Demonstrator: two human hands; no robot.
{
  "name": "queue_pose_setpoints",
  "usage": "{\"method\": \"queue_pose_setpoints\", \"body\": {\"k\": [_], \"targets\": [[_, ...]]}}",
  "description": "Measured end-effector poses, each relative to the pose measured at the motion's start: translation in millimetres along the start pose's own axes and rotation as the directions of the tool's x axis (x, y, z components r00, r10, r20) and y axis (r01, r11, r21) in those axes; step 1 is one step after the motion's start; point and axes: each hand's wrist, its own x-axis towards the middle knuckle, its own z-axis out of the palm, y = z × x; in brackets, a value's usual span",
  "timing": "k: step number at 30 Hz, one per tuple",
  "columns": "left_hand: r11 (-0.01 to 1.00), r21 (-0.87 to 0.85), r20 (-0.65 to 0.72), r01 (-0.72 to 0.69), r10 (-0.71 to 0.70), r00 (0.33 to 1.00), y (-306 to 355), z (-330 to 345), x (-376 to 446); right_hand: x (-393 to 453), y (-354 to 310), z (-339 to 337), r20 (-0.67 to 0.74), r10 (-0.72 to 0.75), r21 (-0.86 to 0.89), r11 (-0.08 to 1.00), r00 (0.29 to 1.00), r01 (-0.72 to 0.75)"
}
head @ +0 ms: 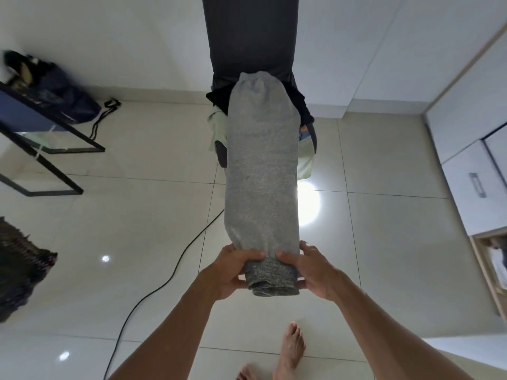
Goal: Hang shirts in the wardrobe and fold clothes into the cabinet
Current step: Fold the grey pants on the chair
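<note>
Grey garment (262, 165), folded long, stretches from centre toward 12 o'clock, its far end draped over a clothes-piled chair (311, 138). Left hand (233, 272) and right hand (315, 271) each clasp the rolled near end at 6 o'clock, above the tiled floor (397, 242); a cable (153, 292) trails at 7 o'clock.

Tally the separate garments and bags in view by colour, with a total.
Grey: 1, the folded grey garment both hands hold
Black: 1, garment on the chair
Pale green: 1
Dark navy: 1, bag
Dark patterned: 1
Total: 5
</note>
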Motion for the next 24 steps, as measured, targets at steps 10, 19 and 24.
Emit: {"method": "queue_pose_setpoints", "body": {"k": [10,19,24], "targets": [[0.942,0.2,-0.157,-0.269,0.302,0.941,85.4,20.8,-48.1,-38.8,-93.5,18.5,-0.169,-0.268,-0.279,0.936,0.948,0.215],[0.889,0.157,0.15,-0.429,0.408,0.9,217.8,13.5,-14.7,5.1,-223.1,-10.1,0.121,-0.311,-0.269,0.904,0.943,0.333],[0.682,0.584,-0.038,-0.441,0.566,0.824,287.8,35.8,46.2,82.0,-292.0,-22.1,0.008,-0.595,-0.625,0.624,0.804,0.468]]}}
